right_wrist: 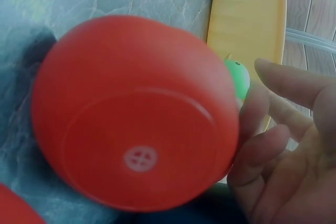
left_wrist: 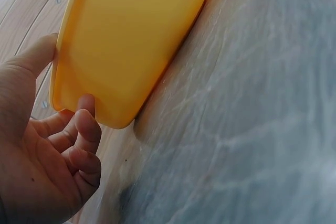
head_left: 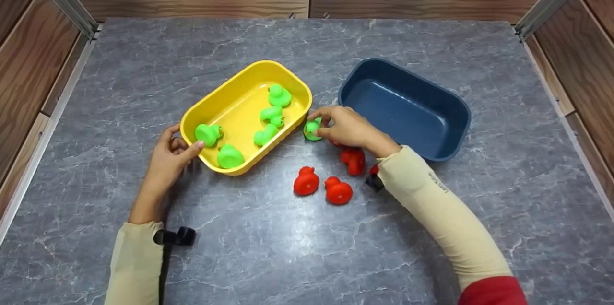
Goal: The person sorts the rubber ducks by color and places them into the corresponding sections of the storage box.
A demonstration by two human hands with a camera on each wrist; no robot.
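On my feed, the left hand (head_left: 168, 160) pinches a yellow, rounded-rectangular plastic tub (head_left: 228, 115) at its rim, and a small, smooth green toy duck (head_left: 310, 127) sits at the right hand's (head_left: 349, 126) bent fingertips, pinched or merely touched, I cannot tell.

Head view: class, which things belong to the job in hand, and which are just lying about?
Seemingly in the job:
yellow tub, held by the left hand
green ducks inside it
loose green duck, at the right hand

Lying about, perhaps for later:
red ducks
blue tub, no ducks showing inside
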